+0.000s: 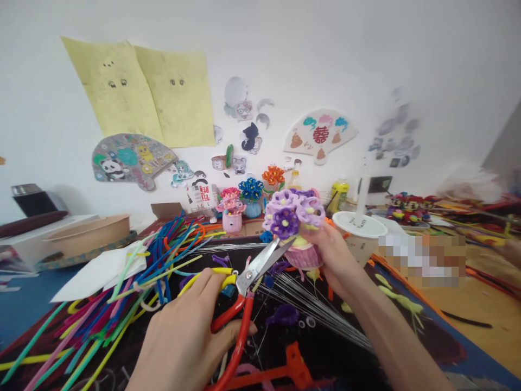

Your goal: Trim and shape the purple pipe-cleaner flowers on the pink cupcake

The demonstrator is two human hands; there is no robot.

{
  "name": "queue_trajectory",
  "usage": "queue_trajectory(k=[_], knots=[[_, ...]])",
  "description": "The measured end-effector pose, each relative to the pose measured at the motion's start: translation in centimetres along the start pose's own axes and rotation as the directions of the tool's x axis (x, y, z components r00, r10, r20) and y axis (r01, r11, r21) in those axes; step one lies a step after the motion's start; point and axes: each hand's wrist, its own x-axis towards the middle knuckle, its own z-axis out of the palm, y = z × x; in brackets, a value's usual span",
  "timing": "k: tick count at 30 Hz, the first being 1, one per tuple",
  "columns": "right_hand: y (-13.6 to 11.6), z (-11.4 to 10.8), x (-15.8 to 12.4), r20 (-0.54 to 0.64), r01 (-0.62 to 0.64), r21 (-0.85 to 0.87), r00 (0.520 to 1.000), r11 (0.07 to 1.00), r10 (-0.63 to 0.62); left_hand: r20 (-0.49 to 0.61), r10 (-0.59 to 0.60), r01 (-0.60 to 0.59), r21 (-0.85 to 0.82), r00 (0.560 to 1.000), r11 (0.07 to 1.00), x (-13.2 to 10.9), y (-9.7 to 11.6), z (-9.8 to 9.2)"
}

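My left hand [185,331] is closed round the red handles of a pair of scissors [248,282]. Their blades are parted and point up to the right, under a bunch of purple pipe-cleaner flowers [291,213]. My right hand [331,255] grips that bunch by its pink and yellow base [305,254] and holds it upright above the black mat [325,347]. A yellow pipe cleaner [215,271] curls beside my left fingers.
Several coloured pipe cleaners [134,288] lie heaped at the left. Thin wires [309,304] fan across the mat. A lidded white cup with a straw [360,228] stands behind my right hand. Small flower pots [233,209] line the wall. A brown bowl [87,233] sits far left.
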Motion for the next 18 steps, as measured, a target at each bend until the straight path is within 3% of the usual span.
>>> queue_trajectory(k=[4, 18], knots=[[-0.34, 0.12, -0.23, 0.019, -0.014, 0.011, 1.000, 1.000, 0.014, 0.025, -0.003, 0.003, -0.039, 1.000, 0.999, -0.16, 0.06, -0.09], [0.32, 0.14, -0.14, 0.080, 0.044, -0.035, 0.996, 0.998, -0.041, -0.070, 0.027, -0.040, -0.191, 0.997, 0.981, -0.51, 0.52, -0.22]])
